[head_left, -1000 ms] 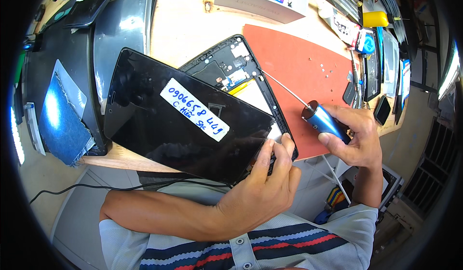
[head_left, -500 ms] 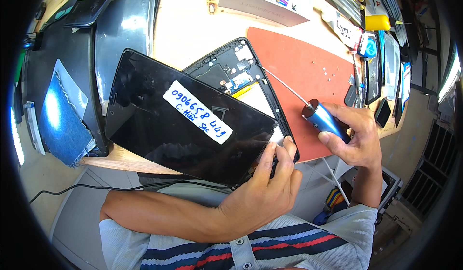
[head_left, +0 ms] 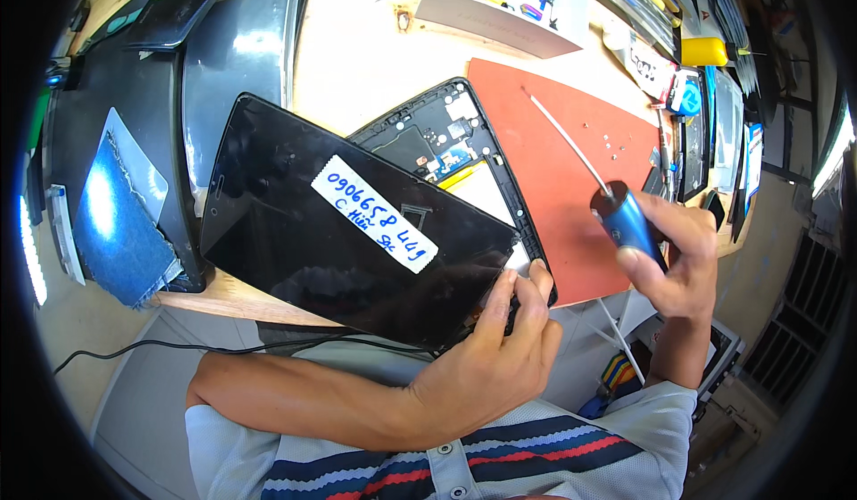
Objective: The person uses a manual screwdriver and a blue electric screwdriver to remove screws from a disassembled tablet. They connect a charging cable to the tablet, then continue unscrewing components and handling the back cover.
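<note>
A black tablet screen panel (head_left: 268, 223) lies face up and slantwise at the table's front edge, a white handwritten sticker (head_left: 375, 214) across it. Partly covered by the panel is the opened tablet body (head_left: 406, 138), with its inner parts and a strip of yellow showing. My left hand (head_left: 504, 348) pinches the near right corner, where panel and body overlap; exactly which layers lie between the fingers is hidden. In my right hand (head_left: 678, 250) is a blue-handled screwdriver (head_left: 625, 219). Its thin shaft points up and left over the red mat (head_left: 553, 161), apart from the tablet.
Several tiny screws (head_left: 609, 143) are scattered on the mat. A white box (head_left: 500, 27) of colourful small parts stands at the back. A yellow bottle (head_left: 703, 52) and tools line the right side. A denim cloth (head_left: 129, 223) lies at the left; a black cable (head_left: 178, 344) hangs in front.
The screwdriver's tip has left the tablet body's right edge and is now over the mat. My right hand has shifted slightly right. My left hand keeps its hold on the corner.
</note>
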`<state>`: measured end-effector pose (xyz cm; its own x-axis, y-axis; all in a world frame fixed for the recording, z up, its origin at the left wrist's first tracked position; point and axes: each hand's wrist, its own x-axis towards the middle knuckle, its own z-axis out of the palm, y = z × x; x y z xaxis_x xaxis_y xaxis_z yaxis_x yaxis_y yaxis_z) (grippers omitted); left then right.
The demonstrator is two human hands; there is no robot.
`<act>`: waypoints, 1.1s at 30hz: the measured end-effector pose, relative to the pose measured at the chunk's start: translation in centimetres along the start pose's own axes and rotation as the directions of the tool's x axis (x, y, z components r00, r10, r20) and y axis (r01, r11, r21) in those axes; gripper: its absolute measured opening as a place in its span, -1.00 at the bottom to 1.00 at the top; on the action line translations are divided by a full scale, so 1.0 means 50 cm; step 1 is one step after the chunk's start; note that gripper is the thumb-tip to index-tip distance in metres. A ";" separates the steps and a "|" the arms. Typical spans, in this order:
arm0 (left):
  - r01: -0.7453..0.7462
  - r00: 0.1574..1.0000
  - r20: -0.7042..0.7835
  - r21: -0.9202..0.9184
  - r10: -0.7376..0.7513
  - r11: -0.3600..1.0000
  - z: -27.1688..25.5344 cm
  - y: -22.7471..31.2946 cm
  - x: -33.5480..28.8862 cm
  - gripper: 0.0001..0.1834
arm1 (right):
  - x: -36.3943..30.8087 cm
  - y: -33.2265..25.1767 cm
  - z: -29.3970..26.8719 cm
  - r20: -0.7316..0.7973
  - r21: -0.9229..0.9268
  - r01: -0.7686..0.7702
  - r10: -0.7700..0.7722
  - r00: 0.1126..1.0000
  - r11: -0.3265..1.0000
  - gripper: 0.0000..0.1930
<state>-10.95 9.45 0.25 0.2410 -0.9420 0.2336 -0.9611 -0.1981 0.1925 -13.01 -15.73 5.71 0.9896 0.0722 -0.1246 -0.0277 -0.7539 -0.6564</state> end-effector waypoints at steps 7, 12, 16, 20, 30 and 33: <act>-0.011 0.950 -0.295 -0.363 -0.103 0.932 -0.045 -0.026 0.011 -0.90 | -0.034 0.004 -0.061 0.159 0.115 -0.102 0.083 0.984 0.988 -0.43; 0.074 0.838 -0.478 -0.376 -0.262 0.923 -0.062 -0.072 -0.010 -0.82 | -0.077 -0.003 -0.085 0.443 0.250 -0.033 -0.084 0.893 0.968 -0.44; -0.040 0.954 -0.267 -0.567 -0.138 0.823 -0.062 -0.084 -0.043 -0.77 | -0.113 -0.019 -0.068 0.555 0.280 0.000 -0.162 0.816 0.960 -0.43; -0.036 0.992 -0.122 -0.550 -0.037 0.835 -0.072 -0.063 -0.066 -0.85 | -0.125 -0.027 -0.061 0.591 0.311 -0.031 -0.168 0.789 0.950 -0.44; 0.010 1.000 -0.003 -0.614 -0.015 0.789 -0.149 -0.144 -0.105 -0.73 | -0.128 -0.011 -0.085 0.331 0.518 0.023 -0.225 0.917 0.855 -0.54; -0.007 0.970 -0.199 -0.607 -0.143 0.794 -0.116 -0.103 -0.088 -0.73 | -0.112 -0.019 -0.065 0.174 0.185 -0.175 0.143 0.974 0.967 -0.49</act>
<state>-6.26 16.20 3.75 0.3984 -0.8311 0.3881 -0.6830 0.0137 0.7303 -18.07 -17.55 9.44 0.9357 0.0757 -0.3446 -0.2261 -0.6212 -0.7503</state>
